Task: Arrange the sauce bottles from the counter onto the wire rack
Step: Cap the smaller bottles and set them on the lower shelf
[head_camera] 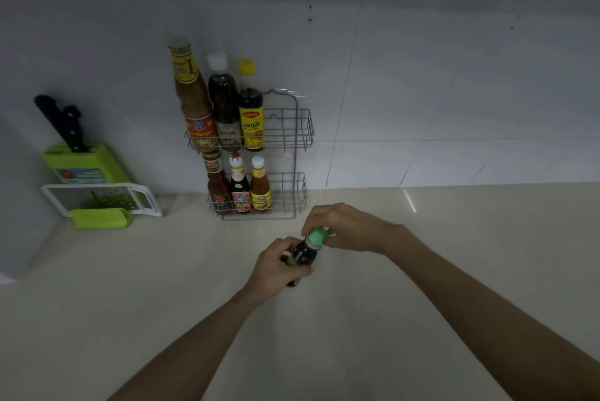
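1. At the far left, a green knife block (85, 163) is standing against the wall with a black-handled knife (61, 123) sticking up from it, and a white-framed grater (100, 197) is leaning in front on the pale counter (130, 287).
2. The wire rack (293, 137) is hanging on the tiled wall, its 2 baskets each carrying 3 bottles at the left end: a tall brown sauce bottle (191, 95), a white-capped dark bottle (224, 98) and a yellow-capped bottle (250, 114) above, 3 small red-sauce bottles (241, 188) below. The right end of both baskets is lying bare.
3. The left hand (276, 266) is wrapping its fingers tight around the body of a dark bottle with a green cap (303, 254), holding it tilted just in front of the rack, low over the counter; I cannot tell whether its base is touching.
4. The right hand (344, 227) is curling over the green cap, fingertips pinching it from above.
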